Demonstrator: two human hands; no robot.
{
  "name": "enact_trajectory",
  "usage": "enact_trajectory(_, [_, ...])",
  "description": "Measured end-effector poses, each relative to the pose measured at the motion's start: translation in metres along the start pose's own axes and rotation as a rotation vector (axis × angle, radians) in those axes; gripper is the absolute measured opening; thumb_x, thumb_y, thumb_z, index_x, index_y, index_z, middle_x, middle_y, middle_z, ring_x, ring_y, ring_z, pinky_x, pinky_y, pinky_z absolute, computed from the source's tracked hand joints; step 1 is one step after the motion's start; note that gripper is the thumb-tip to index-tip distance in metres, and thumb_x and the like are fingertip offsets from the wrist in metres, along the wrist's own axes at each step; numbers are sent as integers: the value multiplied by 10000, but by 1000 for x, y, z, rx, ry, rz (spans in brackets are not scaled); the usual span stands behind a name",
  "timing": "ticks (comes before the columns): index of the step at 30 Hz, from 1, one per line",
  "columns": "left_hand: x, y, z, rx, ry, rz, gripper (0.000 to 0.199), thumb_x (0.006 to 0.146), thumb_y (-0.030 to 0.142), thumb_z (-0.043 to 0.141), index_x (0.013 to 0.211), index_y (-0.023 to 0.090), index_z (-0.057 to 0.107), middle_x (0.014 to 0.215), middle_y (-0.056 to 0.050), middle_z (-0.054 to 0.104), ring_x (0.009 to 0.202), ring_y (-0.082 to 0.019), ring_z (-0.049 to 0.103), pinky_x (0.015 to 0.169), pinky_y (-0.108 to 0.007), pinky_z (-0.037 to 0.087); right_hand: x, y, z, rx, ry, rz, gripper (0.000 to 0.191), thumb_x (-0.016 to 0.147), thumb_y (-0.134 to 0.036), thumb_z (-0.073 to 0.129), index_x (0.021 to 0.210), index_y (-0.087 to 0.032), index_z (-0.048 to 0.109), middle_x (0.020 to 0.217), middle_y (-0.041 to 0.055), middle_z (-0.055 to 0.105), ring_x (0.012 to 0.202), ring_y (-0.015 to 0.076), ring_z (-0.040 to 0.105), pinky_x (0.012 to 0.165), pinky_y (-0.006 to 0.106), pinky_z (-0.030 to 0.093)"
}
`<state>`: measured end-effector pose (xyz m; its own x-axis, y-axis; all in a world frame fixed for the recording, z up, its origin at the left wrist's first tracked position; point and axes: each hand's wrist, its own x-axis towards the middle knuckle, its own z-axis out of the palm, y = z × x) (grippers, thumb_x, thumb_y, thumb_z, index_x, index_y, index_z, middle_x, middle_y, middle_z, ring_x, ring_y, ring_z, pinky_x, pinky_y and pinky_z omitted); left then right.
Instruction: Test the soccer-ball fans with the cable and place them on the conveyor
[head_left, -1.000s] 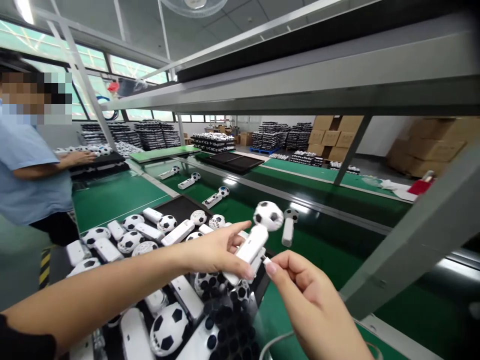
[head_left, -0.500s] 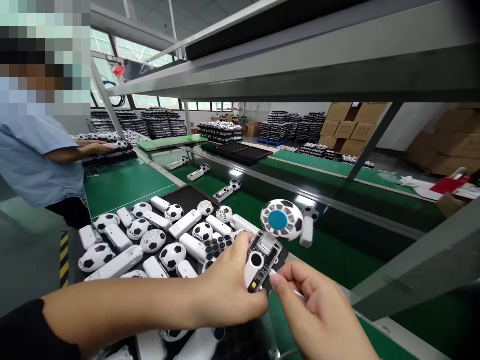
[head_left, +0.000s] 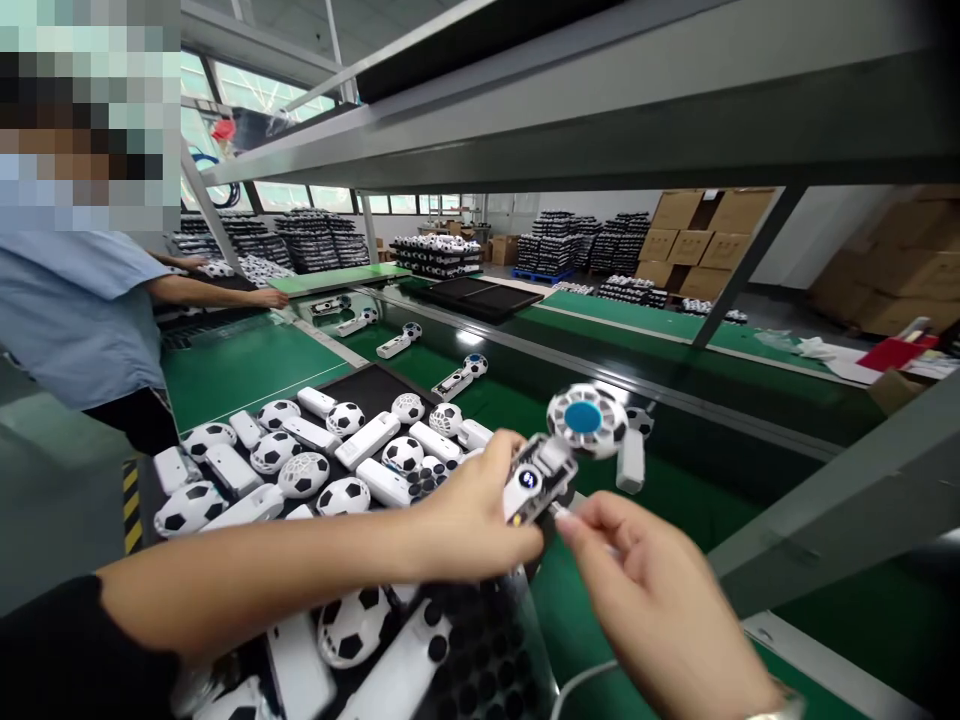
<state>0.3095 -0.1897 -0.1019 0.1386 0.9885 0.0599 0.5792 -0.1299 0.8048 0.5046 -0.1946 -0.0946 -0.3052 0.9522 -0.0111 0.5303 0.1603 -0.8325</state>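
Gadget (head_left: 551, 472) with a football-patterned head (head_left: 587, 418) sits mid-picture in the head view, grasped by the left hand (head_left: 465, 520), its grip wrapped around the handle with the thumb underneath. The gadget is held up over the right edge of the crowded tray (head_left: 373, 380), tilted so that the head points up and to the right, a blue disc (head_left: 583, 417) facing the camera. On the handle, bare electronic parts show, and a round window (head_left: 529, 479) glows with small figures (too small to read with certainty).

The right hand (head_left: 637, 560) has its grip pinched on a slim white plug (head_left: 556, 509) at the side of the handle; how far the plug goes in, I cannot tell. A white cable (head_left: 581, 682) curves below that hand.

More gadgets with white handles (head_left: 369, 440) and football heads (head_left: 304, 475) fill the tray, under and beyond the left forearm. Near its lower right lies a sheet with black dots (head_left: 491, 640).

Past the hands, a row of similar gadgets (head_left: 461, 375) lies well spaced on a dark green strip (head_left: 517, 400). At the left, a person in a light blue shirt (head_left: 75, 300) stands by the green table (head_left: 247, 360), one hand (head_left: 270, 298) reaching out near the strip's far end. A grey shelf (head_left: 525, 145) runs overhead; cardboard boxes (head_left: 694, 245) stand behind.
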Motion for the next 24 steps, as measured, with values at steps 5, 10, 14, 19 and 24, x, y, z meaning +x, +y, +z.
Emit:
enact_trajectory(5, [101,-15,6,263,28,-263,571,738,347,628,1202,149,362,1029,-117,635,806,-223,657,534,-258,452,-10,11,-39,-78,248,225,480,813,-721,454,809,-262,594,514,-45,485,446,142,438,391,240,307])
enact_trajectory(10, [172,-22,49,394,-120,-286,719,665,361,726,1254,102,406,1070,-142,665,878,-249,683,647,-274,514,-8,-6,-29,-61,188,97,405,870,-592,444,691,-235,510,480,-61,415,419,115,395,383,220,289])
enact_trajectory(14, [185,-14,65,547,-164,-199,838,656,474,752,1311,65,425,1348,-254,508,1185,-370,562,879,-384,504,-8,-16,-23,-77,241,102,390,900,-512,436,633,-228,430,465,-73,347,418,104,340,396,218,242])
enact_trajectory(19, [139,5,15,615,-236,76,717,736,531,683,1327,169,500,1399,-131,514,1255,-292,514,1011,-332,426,1,-9,-23,-103,252,86,364,875,-472,470,607,-238,391,433,-75,343,400,113,350,383,230,240])
enact_trajectory(24, [47,-6,-50,624,-193,105,624,794,606,606,1270,204,566,1278,-87,611,1128,-260,596,854,-305,498,12,3,-9,-88,171,42,410,762,-340,594,545,-228,264,443,-82,269,404,94,269,372,227,193])
